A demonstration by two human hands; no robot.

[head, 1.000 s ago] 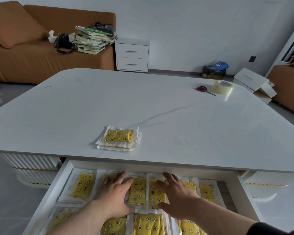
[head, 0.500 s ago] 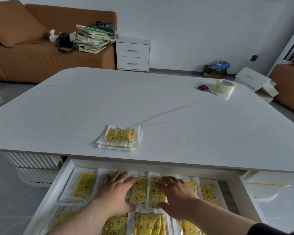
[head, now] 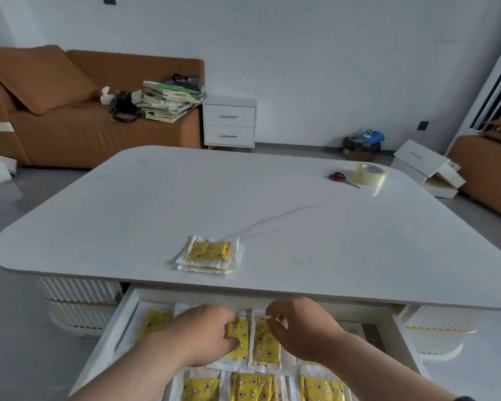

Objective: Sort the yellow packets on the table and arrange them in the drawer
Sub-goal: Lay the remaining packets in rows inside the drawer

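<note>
Hands work inside the open drawer (head: 119,328): left hand (head: 203,334) curls its fingers onto a yellow packet (head: 239,338), right hand (head: 301,328) hovers loosely curled over the neighbouring packet (head: 265,344), grasp unclear. More packets (head: 210,253) sit stacked on the table (head: 301,227).

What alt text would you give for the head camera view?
Both hands, left and right, reach into an open white drawer lined with yellow packets. A small stack of packets waits on the white table.
</note>
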